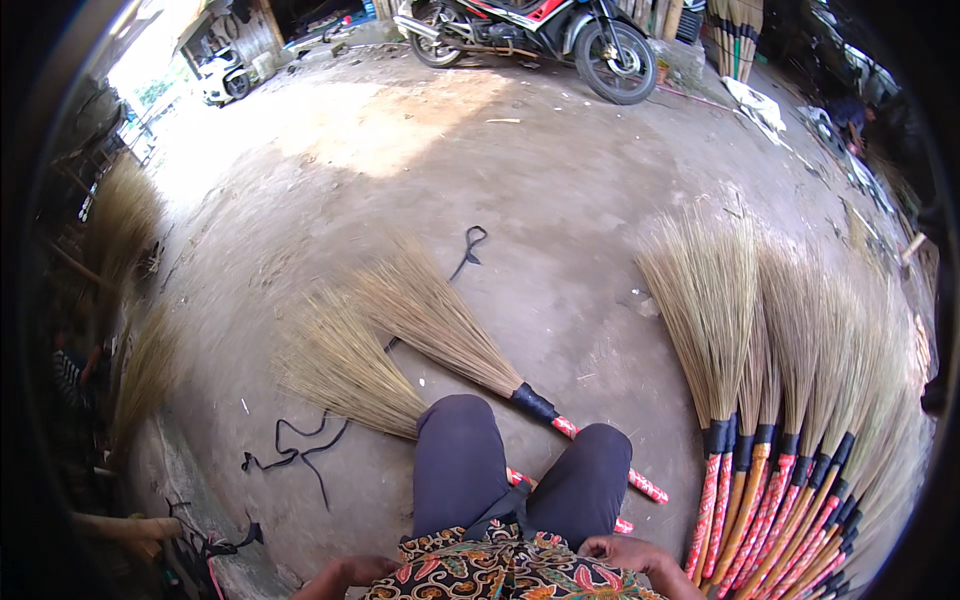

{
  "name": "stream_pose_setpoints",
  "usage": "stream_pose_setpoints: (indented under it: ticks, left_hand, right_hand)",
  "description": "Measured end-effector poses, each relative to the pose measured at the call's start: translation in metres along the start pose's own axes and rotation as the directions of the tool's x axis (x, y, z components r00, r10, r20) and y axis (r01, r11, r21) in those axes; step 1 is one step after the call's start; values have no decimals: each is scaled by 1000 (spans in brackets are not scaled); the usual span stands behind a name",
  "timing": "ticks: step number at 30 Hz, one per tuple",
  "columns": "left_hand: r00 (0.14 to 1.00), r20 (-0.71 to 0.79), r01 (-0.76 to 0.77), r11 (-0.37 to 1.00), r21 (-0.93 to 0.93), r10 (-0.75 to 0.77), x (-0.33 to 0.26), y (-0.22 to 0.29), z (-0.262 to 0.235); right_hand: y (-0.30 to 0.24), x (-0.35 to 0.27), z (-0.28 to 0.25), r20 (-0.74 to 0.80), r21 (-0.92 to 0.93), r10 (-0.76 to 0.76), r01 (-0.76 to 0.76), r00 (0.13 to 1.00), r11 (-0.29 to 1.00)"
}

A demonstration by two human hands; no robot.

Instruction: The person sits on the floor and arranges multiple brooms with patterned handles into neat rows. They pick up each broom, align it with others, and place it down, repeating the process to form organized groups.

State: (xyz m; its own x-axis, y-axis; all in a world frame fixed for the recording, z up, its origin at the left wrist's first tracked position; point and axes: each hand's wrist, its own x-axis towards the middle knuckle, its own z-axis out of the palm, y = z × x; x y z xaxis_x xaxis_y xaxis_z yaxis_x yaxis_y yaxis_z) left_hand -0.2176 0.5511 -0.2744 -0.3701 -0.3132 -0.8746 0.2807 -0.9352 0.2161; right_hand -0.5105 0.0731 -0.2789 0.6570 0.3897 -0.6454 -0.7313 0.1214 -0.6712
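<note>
A patterned shirt (500, 570) with red, orange and black swirls lies over my lap. My left hand (368, 570) is at its left edge, the fingers curled in at the cloth and partly hidden. At the opposite edge my right hand (622, 551) is closed on the shirt in the same way. Between and beyond my dark-trousered knees, two grass brooms lie on the ground. The nearer broom (345, 360) points its bristles to the left. Behind it, the other broom (440, 320) has a black binding and a red-and-white handle running under my right leg.
Many similar brooms (720, 330) are stacked at my right. Black strips (290, 455) lie on the ground at left, with another strip (472, 245) farther out. A motorcycle (530, 35) stands at the back. More bristle bundles (120, 215) stand at far left.
</note>
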Motion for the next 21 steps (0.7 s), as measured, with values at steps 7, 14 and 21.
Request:
stream_pose_setpoints:
  ticks: [7, 14, 21]
  left_hand:
    - [999, 2, -42, 998, -52, 42, -12, 2, 21]
    - [999, 7, -50, 997, -56, 51, -20, 17, 25]
    - [998, 22, -50, 998, -44, 51, -31, 28, 26]
  right_hand:
    - [6, -29, -7, 75, -158, 310, -295, 948, 942]
    - [37, -36, 12, 80, -46, 238, -235, 968, 971]
    - [23, -48, 27, 12, -14, 187, -187, 982, 982]
